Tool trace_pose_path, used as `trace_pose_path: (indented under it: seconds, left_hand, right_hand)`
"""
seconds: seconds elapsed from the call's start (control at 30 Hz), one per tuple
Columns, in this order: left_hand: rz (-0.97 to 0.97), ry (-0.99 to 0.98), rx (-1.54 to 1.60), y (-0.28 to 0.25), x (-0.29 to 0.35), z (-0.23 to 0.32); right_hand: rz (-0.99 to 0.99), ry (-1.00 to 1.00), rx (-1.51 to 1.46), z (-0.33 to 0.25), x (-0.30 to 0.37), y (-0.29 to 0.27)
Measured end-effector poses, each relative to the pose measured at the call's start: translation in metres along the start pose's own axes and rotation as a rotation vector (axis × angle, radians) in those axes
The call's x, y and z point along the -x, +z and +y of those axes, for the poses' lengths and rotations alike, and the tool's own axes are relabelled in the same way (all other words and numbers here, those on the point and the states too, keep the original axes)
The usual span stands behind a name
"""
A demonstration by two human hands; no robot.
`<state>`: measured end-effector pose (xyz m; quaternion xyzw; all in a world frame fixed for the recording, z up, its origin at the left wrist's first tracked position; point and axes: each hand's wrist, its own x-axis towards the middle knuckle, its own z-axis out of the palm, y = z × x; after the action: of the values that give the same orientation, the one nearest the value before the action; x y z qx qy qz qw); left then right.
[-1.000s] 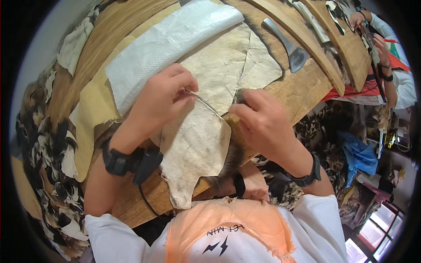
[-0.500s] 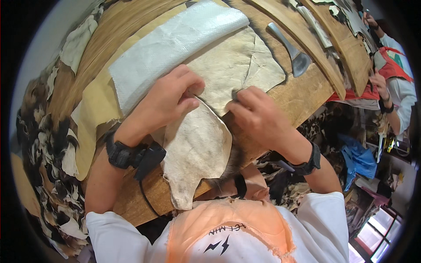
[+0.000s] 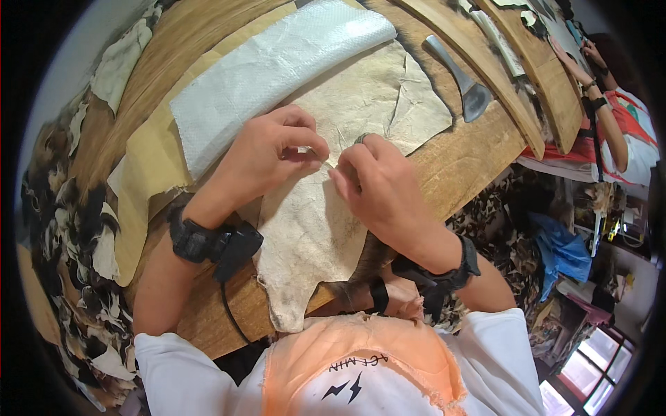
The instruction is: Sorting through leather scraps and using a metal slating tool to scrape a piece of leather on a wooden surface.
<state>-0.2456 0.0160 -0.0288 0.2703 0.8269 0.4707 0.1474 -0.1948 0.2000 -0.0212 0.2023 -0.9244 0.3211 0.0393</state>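
Note:
A cream-coloured piece of fur hide lies skin side up in front of me, its narrow end hanging toward my lap. Dark fur shows along its right edge. Beyond it is a larger pale hide, and the two meet under my hands. My left hand is closed, thumb and forefinger pinching the hide where the pieces meet. Close beside it, my right hand is curled with thumb and fingertips together; anything between them is too small to make out. A dark band sits on one right finger.
A rolled white woven sheet rests over the far hide. To its right lies a metal blade tool on the wooden board. Yellowish sheet material and piled fur scraps are at left. A co-worker's arm shows at right.
My right hand has moved left and closer to my left hand. The gap between the hide edges is now covered by my hands. The co-worker's arms have shifted.

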Motion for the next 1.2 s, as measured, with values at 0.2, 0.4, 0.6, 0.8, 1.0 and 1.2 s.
trace_pose_path:
  seconds: [0.2,0.4,0.6,0.8,1.0,1.2]
  left_hand:
    - [0.033,0.071,-0.035,0.001,-0.001,-0.003]
    - [0.066,0.073,-0.051,0.002,-0.004,-0.001]
    - [0.053,0.083,-0.099,0.007,-0.001,0.003]
    - [0.058,-0.071,0.020,0.008,0.000,0.002]
    - [0.073,-0.016,-0.064,0.008,-0.001,0.004]
    - [0.079,-0.050,-0.069,0.009,-0.002,0.005]
  right_hand:
    - [-0.004,0.013,0.059,-0.001,0.003,0.006]
    - [-0.008,-0.021,0.131,0.003,0.003,0.011]
    - [0.032,-0.047,0.055,0.009,0.003,0.012]
    - [0.006,0.046,-0.288,0.017,-0.010,-0.019]
    - [0.034,-0.047,-0.201,0.030,-0.005,-0.009]
    - [0.021,-0.077,-0.170,0.034,-0.008,-0.007]
